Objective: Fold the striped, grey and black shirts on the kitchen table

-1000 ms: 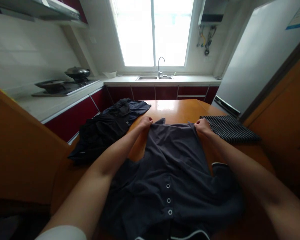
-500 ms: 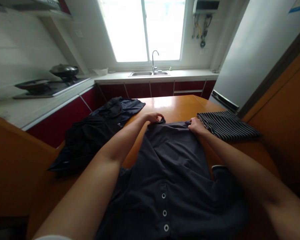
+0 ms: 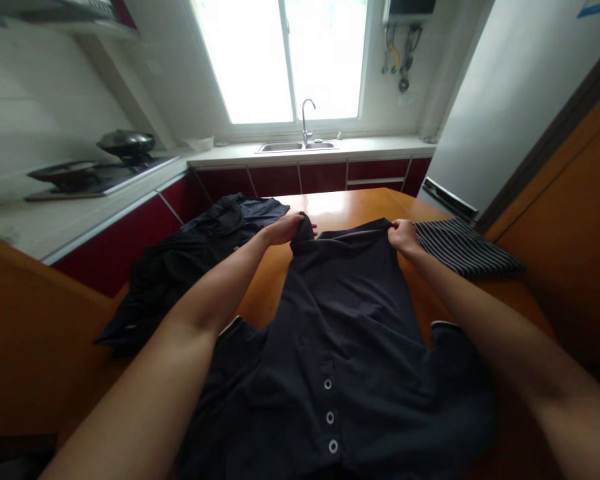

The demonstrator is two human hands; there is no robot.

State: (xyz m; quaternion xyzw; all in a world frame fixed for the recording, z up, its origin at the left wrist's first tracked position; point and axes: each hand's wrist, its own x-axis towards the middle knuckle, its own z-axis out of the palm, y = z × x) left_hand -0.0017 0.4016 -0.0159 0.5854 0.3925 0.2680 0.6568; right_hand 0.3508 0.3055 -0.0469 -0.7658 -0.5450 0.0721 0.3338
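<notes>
A dark polo shirt (image 3: 350, 300) with a buttoned placket lies spread on the wooden table (image 3: 350, 203), its hem at the far end and its collar end toward me. My left hand (image 3: 286, 230) grips the far left corner of the hem, where the cloth folds up over the fingers. At the far right corner, my right hand (image 3: 403, 236) pinches the hem and holds it slightly raised. Both short sleeves show pale trim, and the near end of the shirt runs out of view.
To the left lies a heap of dark clothes (image 3: 180, 273). A folded striped cloth (image 3: 467, 247) rests at the right, close to my right hand. Beyond the table stand a counter with a sink (image 3: 283, 147), a stove with pans (image 3: 125, 143), and a fridge (image 3: 480, 120).
Both hands have moved apart and a little farther away, stretching the hem wider and lifting its edge. The left sleeve's pale trim has come into view.
</notes>
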